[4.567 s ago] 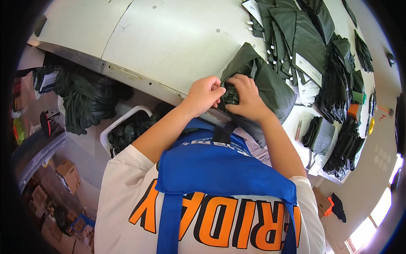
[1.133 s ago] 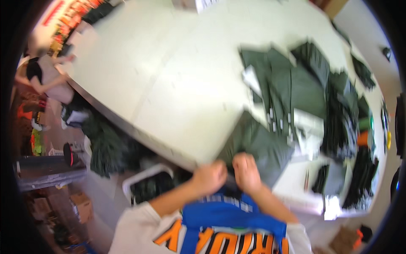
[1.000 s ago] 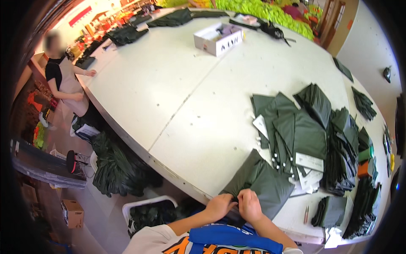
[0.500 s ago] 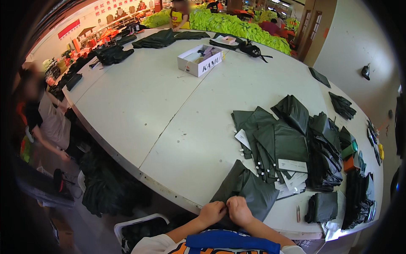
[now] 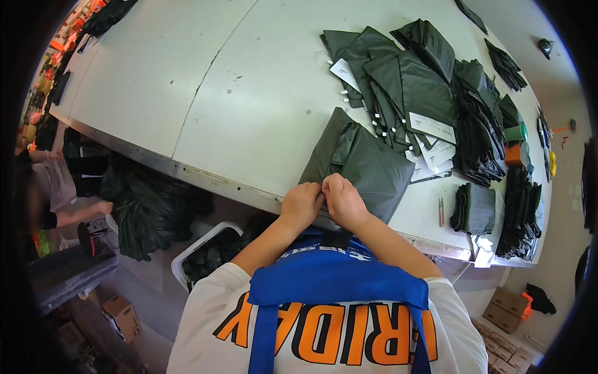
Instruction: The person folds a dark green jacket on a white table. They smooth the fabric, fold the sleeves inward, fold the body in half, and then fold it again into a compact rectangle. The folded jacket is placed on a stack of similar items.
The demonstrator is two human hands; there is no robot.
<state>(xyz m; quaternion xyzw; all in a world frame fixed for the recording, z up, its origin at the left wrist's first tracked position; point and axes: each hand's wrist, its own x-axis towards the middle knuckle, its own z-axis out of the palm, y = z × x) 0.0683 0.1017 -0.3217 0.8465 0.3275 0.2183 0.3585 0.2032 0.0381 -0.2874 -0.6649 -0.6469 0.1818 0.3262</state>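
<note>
A puffy dark green bundle of smooth folded fabric [image 5: 367,162] lies at the table's near edge, right in front of me. At its near side my left hand [image 5: 301,204] is closed in a pinch on the fabric's edge. Touching it, my right hand [image 5: 344,201] pinches the same edge, knuckles up. The fingertips are mostly hidden, so any small part between them cannot be made out. Just beyond the bundle, flat dark green pouches [image 5: 427,90] lie fanned in an overlapping pile, with white printed cards [image 5: 431,127] on and among them.
More dark folded stacks [image 5: 476,118] stand right of the pile. Thread snips [image 5: 441,212] lie near a small folded stack [image 5: 473,209]. Below the white table [image 5: 243,112], a white-rimmed bin [image 5: 180,262] holds dark fabric. At left, a person's arm [image 5: 84,213] reaches toward a dark fabric heap [image 5: 146,212].
My view has tipped downward, so the table's far side has left the picture and more of my apron shows. Both hands stay pinched on the bundle's near edge.
</note>
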